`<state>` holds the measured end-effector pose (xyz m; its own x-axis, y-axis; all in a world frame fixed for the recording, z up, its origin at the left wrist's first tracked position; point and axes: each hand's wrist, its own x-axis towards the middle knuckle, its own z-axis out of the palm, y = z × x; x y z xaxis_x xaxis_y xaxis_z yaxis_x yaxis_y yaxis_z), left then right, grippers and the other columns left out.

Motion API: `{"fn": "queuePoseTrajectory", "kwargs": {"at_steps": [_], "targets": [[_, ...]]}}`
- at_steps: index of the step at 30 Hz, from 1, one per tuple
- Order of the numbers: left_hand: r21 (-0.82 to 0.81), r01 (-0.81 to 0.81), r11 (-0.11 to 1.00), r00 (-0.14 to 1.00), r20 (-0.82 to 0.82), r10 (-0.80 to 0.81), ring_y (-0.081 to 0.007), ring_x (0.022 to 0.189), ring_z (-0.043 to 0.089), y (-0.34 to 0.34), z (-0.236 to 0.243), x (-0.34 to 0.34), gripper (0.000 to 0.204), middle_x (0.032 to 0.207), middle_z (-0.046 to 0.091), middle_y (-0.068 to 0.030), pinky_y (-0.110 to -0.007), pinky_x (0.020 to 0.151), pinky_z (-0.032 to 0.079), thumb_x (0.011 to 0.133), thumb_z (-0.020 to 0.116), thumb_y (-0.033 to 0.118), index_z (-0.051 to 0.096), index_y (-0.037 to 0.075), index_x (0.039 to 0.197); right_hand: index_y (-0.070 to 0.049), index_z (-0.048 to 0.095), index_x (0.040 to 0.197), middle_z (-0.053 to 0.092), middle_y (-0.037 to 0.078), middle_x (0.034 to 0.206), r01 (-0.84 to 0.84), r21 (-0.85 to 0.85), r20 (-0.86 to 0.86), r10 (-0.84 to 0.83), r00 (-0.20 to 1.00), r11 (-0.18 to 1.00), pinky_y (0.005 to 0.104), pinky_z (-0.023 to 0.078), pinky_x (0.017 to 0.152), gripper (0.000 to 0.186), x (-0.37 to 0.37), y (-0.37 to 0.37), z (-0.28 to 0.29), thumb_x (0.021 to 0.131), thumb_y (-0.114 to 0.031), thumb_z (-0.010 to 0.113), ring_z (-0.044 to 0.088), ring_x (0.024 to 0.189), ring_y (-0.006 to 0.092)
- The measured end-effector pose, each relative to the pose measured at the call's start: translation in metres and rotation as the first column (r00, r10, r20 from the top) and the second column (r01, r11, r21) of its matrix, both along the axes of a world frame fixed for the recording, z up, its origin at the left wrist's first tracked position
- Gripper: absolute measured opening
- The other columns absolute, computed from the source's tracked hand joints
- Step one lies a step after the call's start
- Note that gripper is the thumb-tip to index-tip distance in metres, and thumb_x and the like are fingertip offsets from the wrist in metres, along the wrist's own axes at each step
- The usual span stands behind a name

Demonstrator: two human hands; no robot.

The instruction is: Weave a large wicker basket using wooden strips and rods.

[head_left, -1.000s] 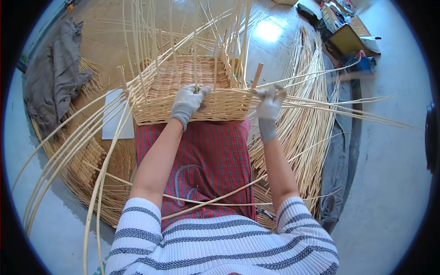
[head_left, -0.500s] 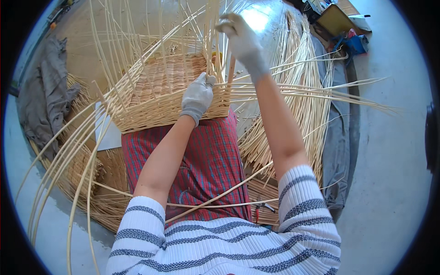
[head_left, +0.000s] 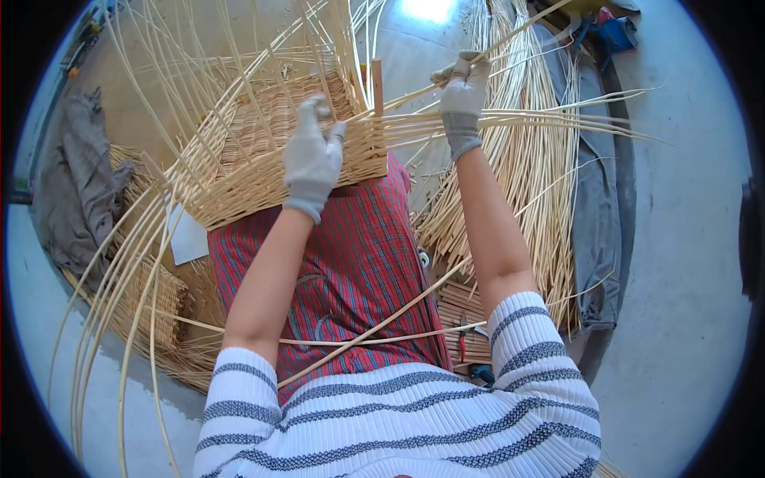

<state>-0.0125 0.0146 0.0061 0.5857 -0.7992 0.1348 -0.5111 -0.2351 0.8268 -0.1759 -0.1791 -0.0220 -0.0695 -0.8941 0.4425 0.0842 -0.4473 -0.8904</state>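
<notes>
Compared with half a second ago, the right hand is no longer raised high over the basket's right corner; it is lower and out to the right, clear of the wall, and now grips a cane strand that slants from the basket's right end up past the fingers toward the upper right; the left hand, which was clasping upright canes near that corner, has let go and sits farther left along the front wall; the woven basket itself appears farther left and slightly higher in the view, its front wall rising toward the right, where a wooden corner post stands; it rests on the red checked cloth over the person's lap, as before; the left forearm reaches up and a little right, the gloved hand upright with its back toward the viewer, thumb apart from the half-curled fingers, pinching nothing visible, though whether it touches the wall I cannot tell; the right forearm leans up and left, nearly straight at the wrist, its gloved fingers closed together around the strand, above the pale cane bundle spread on the right
</notes>
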Motion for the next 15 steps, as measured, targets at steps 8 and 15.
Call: {"fn": "queuePoseTrajectory", "kwargs": {"at_steps": [8, 15], "targets": [[0.087, 0.276, 0.957, 0.703, 0.661, -0.262, -0.0246, 0.118, 0.055, -0.015, -0.028, -0.022, 0.101, 0.124, 0.059, -0.0073, -0.042, 0.106, 0.036, 0.07, 0.082, 0.022, 0.029, 0.023, 0.155, -0.008, 0.048, 0.118, 0.062, 0.01, 0.079, -0.055, 0.19, -0.286, 0.109, 0.952, 0.98, 0.0333, 0.055, 0.06, 0.027, -0.015, 0.051, 0.084, 0.092, 0.0, 0.05, 0.065, 0.065, 0.0193], [0.075, 0.203, 0.976, 0.884, 0.415, -0.216, -0.0181, 0.097, 0.056, -0.024, -0.025, -0.022, 0.058, 0.101, 0.055, -0.0067, -0.034, 0.09, 0.044, 0.077, 0.071, 0.018, 0.052, 0.015, 0.132, -0.004, 0.053, 0.13, 0.07, 0.009, 0.094, -0.443, -0.259, -0.625, 0.201, 0.754, 0.858, 0.0317, 0.054, 0.079, 0.045, 0.047, 0.169, 0.084, 0.085, 0.002, 0.056, 0.067, 0.086, 0.0174]]}}
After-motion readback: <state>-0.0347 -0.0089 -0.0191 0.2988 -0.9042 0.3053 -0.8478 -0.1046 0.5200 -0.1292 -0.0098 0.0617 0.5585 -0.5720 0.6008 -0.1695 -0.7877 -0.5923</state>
